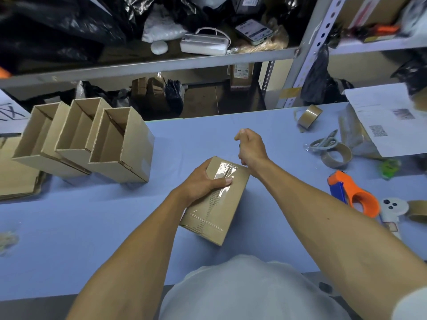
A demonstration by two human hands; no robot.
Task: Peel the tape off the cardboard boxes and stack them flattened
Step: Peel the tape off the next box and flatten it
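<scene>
Starting with the big stuff: a blue table [92, 227] fills most of the view, with a metal shelf [147, 64] behind it stuffed with black bags and odds and ends. Over on the left of the table, three open cardboard boxes [80, 139] stand side by side touching each other, open tops up, and a flat piece of cardboard [16, 179] lies just beside them at the edge. On the right there's a printed paper sheet [388, 121].

Dead center is the sealed cardboard box [216, 204], sitting on the table at a slant, with clear tape [225, 176] running along its top seam. The left hand [203, 183] is clamped over the far-left end, thumb pressed flat on the tape. The right hand [250, 150] is raised just past the far corner of the box, fingers curled into a loose fist; can't tell whether it's pinching a tape end.

Smaller bits on the right: an orange tape dispenser [353, 195], two brown tape rolls [337, 155] and [308, 116], and scissors [324, 143] just beside the nearer roll.
</scene>
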